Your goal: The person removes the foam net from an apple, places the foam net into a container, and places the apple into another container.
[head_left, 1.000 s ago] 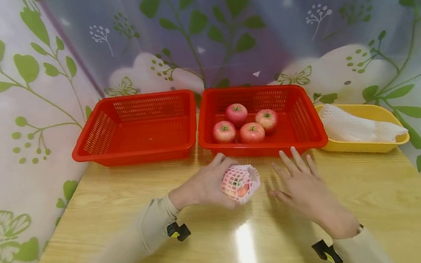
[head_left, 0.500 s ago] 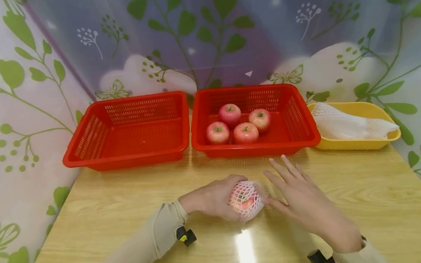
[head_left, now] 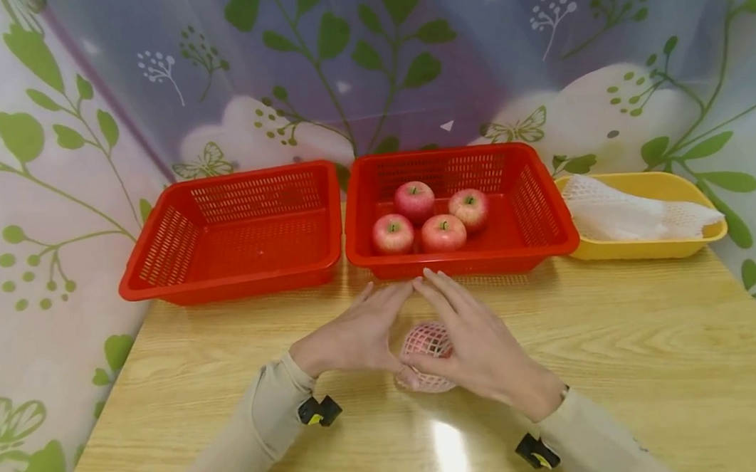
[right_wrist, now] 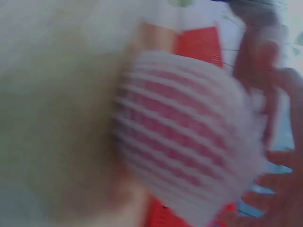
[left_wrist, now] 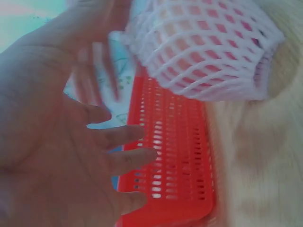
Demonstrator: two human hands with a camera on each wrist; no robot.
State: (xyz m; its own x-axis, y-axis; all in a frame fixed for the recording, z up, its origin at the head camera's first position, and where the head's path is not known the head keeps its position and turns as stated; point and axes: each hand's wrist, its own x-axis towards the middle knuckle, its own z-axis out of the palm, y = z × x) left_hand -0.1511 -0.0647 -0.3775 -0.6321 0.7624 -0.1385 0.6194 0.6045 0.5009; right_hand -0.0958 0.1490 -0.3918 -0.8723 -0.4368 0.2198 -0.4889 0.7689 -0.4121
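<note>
An apple in a pale pink foam net (head_left: 425, 339) is between the two hands, near the middle of the wooden table (head_left: 234, 422). My left hand (head_left: 357, 333) lies to its left, fingers extended, its thumb at the near side of the net. On the other side, my right hand (head_left: 486, 344) has long straight fingers, and its thumb crosses over the net. The fingertips of both hands nearly meet beyond the apple. In the left wrist view the netted apple (left_wrist: 203, 47) sits clear of the left palm. The right wrist view shows the net (right_wrist: 184, 127) blurred.
Behind the hands, a red basket (head_left: 469, 263) holds several bare apples (head_left: 443, 233). Another red basket (head_left: 239, 282) stands to its left, with nothing seen inside. At the right, a yellow basket (head_left: 648, 249) holds white foam nets (head_left: 633, 208). A patterned wall backs the table.
The left hand first gripped the netted apple and brought it nearer; now its fingers have straightened away from it. The right hand has moved left to the apple, its thumb reaching the net.
</note>
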